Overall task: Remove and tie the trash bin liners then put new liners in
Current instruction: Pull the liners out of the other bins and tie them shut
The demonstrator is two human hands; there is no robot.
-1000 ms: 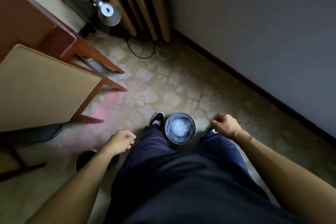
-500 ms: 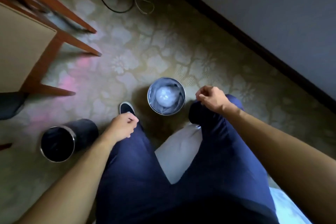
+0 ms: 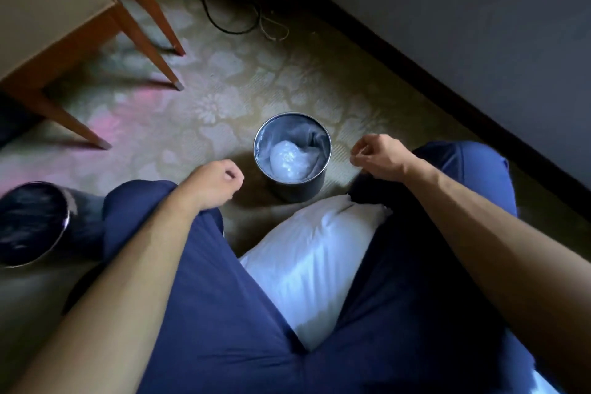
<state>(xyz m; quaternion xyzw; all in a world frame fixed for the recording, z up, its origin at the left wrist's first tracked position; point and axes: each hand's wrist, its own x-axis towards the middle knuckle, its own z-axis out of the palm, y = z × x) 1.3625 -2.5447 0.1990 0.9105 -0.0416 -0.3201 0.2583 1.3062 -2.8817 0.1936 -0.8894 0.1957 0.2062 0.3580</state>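
Note:
A small round metal trash bin (image 3: 292, 182) stands upright on the carpet in front of me. A clear liner (image 3: 311, 137) hangs inside it, and a crumpled clear plastic wad (image 3: 287, 158) lies at the bottom. My left hand (image 3: 214, 182) hovers just past my left knee, left of the bin, with its fingers loosely curled and nothing in them. My right hand (image 3: 377, 153) hangs to the right of the bin, also loosely curled and holding nothing. A second dark bin (image 3: 35, 224) sits at the far left beside my left leg.
A white pillow-like bundle (image 3: 307, 253) lies on the floor between my legs. Wooden chair legs (image 3: 150, 19) stand at the back left. Cables (image 3: 236, 22) trail on the carpet near the curtain. A dark baseboard (image 3: 447, 86) and wall run along the right.
I have lowered myself with knees apart, and the view has come closer to the bin. Both hands have left my trousers and now hang on either side of the bin.

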